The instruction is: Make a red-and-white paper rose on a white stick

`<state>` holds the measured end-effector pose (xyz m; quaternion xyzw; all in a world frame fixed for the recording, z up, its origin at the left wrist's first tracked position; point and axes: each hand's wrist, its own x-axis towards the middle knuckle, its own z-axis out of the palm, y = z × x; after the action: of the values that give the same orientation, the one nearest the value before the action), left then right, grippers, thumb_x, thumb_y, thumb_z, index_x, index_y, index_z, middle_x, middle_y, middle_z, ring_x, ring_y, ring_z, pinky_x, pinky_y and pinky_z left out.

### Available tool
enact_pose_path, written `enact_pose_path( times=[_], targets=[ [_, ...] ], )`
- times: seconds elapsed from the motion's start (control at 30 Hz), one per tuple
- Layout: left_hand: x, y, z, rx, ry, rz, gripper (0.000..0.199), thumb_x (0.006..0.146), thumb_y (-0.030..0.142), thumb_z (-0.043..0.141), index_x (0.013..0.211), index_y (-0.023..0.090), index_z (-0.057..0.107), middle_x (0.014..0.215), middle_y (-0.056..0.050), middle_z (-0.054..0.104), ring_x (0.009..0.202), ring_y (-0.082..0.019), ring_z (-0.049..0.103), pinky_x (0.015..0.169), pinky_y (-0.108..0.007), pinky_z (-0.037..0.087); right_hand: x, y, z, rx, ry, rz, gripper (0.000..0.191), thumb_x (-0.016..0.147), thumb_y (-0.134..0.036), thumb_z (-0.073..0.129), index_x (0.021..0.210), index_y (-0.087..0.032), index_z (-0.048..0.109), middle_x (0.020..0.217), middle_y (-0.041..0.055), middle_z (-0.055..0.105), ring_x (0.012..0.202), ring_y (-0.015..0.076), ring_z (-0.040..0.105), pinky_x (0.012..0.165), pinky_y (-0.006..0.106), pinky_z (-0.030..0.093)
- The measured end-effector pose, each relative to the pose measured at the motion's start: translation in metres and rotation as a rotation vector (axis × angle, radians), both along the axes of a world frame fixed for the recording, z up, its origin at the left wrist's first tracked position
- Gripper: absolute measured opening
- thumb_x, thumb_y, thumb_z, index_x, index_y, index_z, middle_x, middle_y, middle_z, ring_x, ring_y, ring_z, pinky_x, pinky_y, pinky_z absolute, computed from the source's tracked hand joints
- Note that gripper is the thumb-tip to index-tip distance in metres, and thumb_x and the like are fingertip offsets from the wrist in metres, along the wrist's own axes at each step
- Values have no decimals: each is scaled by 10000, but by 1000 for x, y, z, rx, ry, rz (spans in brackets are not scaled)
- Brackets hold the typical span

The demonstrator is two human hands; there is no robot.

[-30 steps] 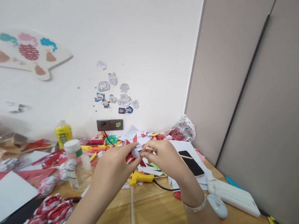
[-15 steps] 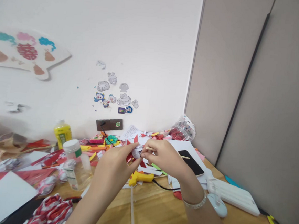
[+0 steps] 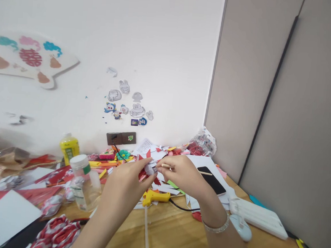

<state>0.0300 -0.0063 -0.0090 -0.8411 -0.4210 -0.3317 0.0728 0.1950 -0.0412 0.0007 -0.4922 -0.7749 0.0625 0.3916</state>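
Observation:
My left hand is closed round a red and white folded-paper piece, its thumb and fingers pinching the white part while red points stick out past them. Close on the right, my right hand is closed on a thin wooden stick, whose far end juts out past the wrist side over a black phone. Its fingertips are at the edge of the paper piece; whether they touch it I cannot make out. Just below both hands a yellow glue gun lies on the table with a clear glue stick in its back.
Paper scraps cover the back of the wooden table. A clear jar and a yellow bottle stand at the left. A black phone, a mouse and a white power strip lie at the right.
The white part of the paper piece has turned a little and shows more between my hands. My right fingertips have shifted slightly; both hands otherwise stay in place.

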Motion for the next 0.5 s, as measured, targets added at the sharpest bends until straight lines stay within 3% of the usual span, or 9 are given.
enact_pose_path(
  times=[0.17, 0.5],
  targets=[
    [0, 2, -3, 23, 6, -15, 332, 768, 313, 556, 1069, 225, 663, 815, -49, 745, 759, -221, 676, 670, -281, 470, -4, 0, -1, -28, 35, -87, 198, 798, -149, 572, 607, -172, 526, 610, -47, 556, 565, 84, 488, 530, 194, 298],
    [1, 2, -2, 21, -20, 0, 356, 776, 332, 540, 1088, 205, 657, 828, -54, 746, 747, -227, 671, 638, -288, 459, -4, -2, 0, -46, 12, -75, 180, 809, -158, 582, 630, -176, 579, 604, -42, 599, 567, 92, 499, 543, 208, 289]
  ],
)
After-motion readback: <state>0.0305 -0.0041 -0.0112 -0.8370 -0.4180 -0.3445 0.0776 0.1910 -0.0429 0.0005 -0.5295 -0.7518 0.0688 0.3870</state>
